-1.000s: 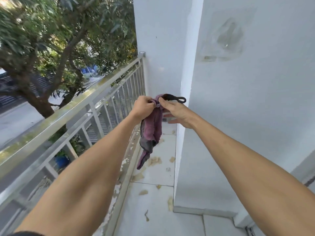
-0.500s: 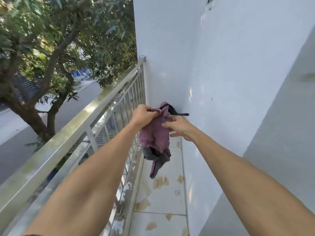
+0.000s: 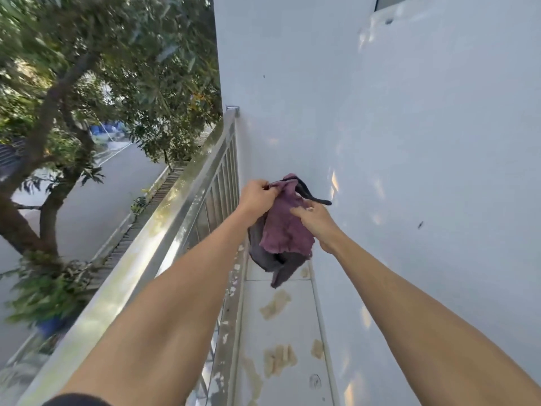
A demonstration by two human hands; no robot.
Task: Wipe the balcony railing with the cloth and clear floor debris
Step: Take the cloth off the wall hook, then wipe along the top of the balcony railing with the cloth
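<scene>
I hold the cloth (image 3: 285,230) up in the air with both hands, I think to fold it before wiping. My left hand (image 3: 257,196) is closed on its top corner, my right hand (image 3: 317,221) pinches its side. The railing (image 3: 164,230) is just left of it, not touching.

Motion-blurred tree (image 3: 87,83); right hand's fingers (image 3: 300,212) partly behind cloth (image 3: 285,232).

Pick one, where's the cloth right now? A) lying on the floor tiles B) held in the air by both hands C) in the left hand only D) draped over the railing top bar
B: the left hand and right hand both grip the purple cloth, which hangs clear of the railing and above the floor.
</scene>
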